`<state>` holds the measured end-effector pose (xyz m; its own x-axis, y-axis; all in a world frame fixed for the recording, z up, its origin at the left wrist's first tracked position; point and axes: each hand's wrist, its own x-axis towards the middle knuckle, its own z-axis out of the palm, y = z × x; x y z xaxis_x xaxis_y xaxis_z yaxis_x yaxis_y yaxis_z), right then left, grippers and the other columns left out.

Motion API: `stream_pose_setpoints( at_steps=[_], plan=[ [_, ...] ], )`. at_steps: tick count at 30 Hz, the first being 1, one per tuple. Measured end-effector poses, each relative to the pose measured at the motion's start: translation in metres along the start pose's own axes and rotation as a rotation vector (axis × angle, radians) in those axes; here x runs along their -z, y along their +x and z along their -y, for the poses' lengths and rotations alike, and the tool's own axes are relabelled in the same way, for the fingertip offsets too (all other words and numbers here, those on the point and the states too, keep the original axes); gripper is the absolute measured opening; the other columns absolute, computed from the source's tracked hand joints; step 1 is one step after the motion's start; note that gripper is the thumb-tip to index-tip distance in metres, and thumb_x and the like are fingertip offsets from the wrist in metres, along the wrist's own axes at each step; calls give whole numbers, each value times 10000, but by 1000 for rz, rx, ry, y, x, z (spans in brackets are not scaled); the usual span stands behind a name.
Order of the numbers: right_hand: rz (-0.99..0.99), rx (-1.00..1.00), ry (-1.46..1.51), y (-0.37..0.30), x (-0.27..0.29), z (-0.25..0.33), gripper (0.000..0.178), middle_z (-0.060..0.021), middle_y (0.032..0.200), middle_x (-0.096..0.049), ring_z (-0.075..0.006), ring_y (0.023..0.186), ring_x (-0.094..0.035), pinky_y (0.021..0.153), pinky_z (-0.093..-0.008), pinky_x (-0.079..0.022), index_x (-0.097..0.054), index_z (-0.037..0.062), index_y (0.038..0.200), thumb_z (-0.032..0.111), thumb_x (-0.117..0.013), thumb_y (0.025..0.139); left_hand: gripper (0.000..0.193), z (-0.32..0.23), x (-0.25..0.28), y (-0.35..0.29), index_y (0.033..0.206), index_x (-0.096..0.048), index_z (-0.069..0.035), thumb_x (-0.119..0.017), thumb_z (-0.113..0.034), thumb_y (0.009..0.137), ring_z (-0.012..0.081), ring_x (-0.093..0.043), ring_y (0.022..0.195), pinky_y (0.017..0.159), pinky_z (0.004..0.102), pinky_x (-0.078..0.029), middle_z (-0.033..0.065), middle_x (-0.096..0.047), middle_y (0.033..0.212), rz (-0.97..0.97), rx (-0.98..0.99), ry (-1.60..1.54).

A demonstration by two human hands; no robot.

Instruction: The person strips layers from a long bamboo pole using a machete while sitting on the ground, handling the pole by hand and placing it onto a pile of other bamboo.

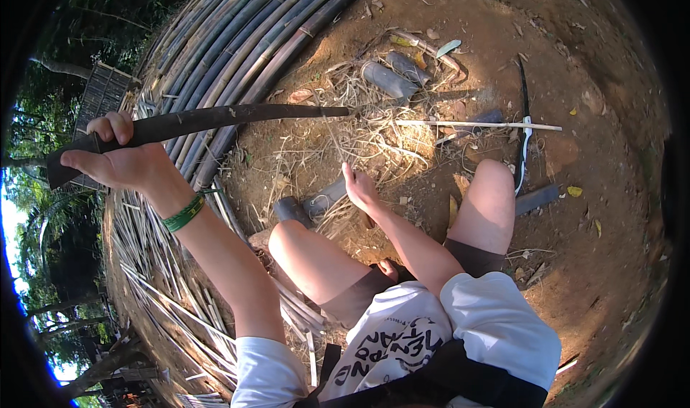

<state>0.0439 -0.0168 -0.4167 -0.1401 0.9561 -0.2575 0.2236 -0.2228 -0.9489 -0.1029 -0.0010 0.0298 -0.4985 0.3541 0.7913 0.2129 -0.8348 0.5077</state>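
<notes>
My left hand (126,153), raised at the left, is wrapped round the wide end of a dark split bamboo strip (237,113). The strip stretches rightward over the ground and narrows to a blunt tip. Between my knees my right hand (361,190) is closed, thumb side up, well below the strip's tip. What it holds, if anything, is hidden. Pale bamboo shavings (388,146) lie in a tangle beyond it. Off to the right, a long dark tool with a white section (527,131) rests on the dirt, with a thin pale stick (424,123) lying across it.
Long bamboo poles (251,56) are stacked at the upper left. Thin split sticks (172,293) lie heaped at the lower left. Short bamboo sections (388,81) sit among the shavings, with another dark piece (537,200) by my right knee. Trees stand at the far left.
</notes>
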Motion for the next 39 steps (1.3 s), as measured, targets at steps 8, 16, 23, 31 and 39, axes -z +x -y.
stream_pose_setpoints(
  at_steps=[8,16,23,31,39],
  plan=[
    [48,-33,-20,-1,2,23,747,-24,466,-439,-170,429,-471,434,-392,-378,-452,90,564,681,-272,985,648,0,15,0,740,-407,-98,-507,-725,874,114,-422,525,534,224,-358,13,-385,658,22,22,-46],
    [24,-8,-36,-17,-9,-9,727,-61,512,-488,-205,474,-488,486,-448,-376,-477,53,608,666,-351,977,572,0,7,-3,839,-345,-99,-496,-642,935,116,-431,516,481,225,-373,24,-398,673,-100,-66,33],
    [0,164,-69,-13,-12,8,740,-61,502,-496,-215,457,-498,477,-432,-396,-523,37,602,648,-359,986,522,-4,-4,-8,978,-340,-73,-489,-574,974,115,-426,506,438,219,-356,31,-415,670,-198,-110,79],
    [-63,91,23,-22,-13,6,718,-2,503,-413,-153,455,-373,455,-402,-277,-444,80,578,662,-340,984,473,-3,-7,-5,1112,-325,-83,-546,-481,985,105,-389,465,400,231,-319,32,-407,655,-347,-158,118],
    [-4,-38,-9,-25,-23,-16,741,-116,588,-551,-238,528,-487,517,-433,-376,-532,20,670,665,-335,978,483,0,-3,1,1111,-281,-44,-571,-411,991,113,-388,465,388,246,-315,47,-415,661,-511,-173,148]
  ],
)
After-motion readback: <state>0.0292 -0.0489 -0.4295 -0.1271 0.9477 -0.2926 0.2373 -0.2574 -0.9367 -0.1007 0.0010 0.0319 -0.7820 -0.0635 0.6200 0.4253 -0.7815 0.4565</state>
